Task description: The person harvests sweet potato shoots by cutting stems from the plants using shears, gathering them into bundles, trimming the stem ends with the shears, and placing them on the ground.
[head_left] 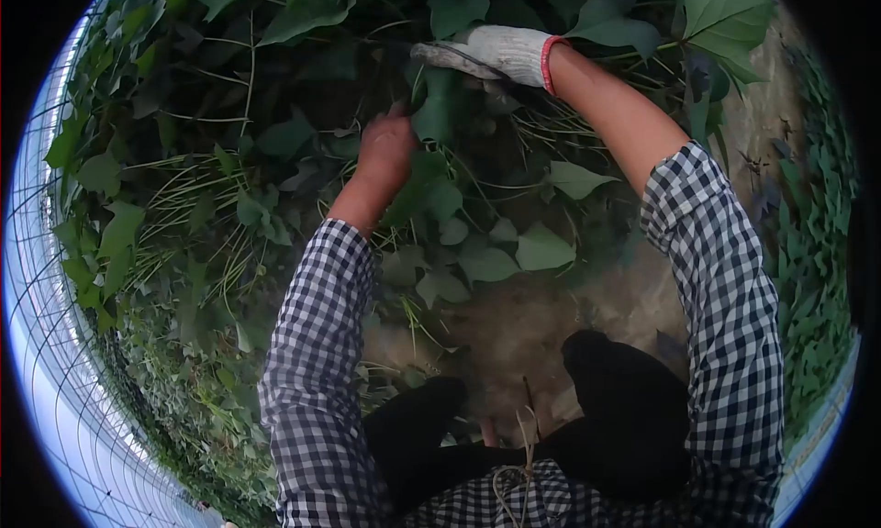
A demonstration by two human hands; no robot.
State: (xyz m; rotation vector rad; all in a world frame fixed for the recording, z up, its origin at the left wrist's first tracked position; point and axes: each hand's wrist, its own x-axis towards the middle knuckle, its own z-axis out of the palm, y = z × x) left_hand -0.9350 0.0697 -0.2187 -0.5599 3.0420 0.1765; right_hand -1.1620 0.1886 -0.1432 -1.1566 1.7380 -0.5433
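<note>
My left hand (pixel 385 147), bare, reaches in among dark green leaves and stems. Its fingers look curled, partly hidden by foliage and blurred, and I cannot make out what is in them. Farther forward and to the right is my right hand (pixel 500 55), in a white knitted glove with a red cuff and soiled fingers. A thin dark strip (pixel 468 58) runs along the gloved fingers, which look closed around it; its kind is unclear. Between the hands hangs a broad leaf (pixel 436 106) of the leafy vines (pixel 541 248).
Bare brown soil (pixel 523 326) shows below the vines, by my dark-clad knees (pixel 624 400). Cut-looking or bent pale stems (pixel 197 193) bunch at the left. More foliage (pixel 817 216) grows along the right, and a curved mesh-like wall (pixel 55 381) borders the left.
</note>
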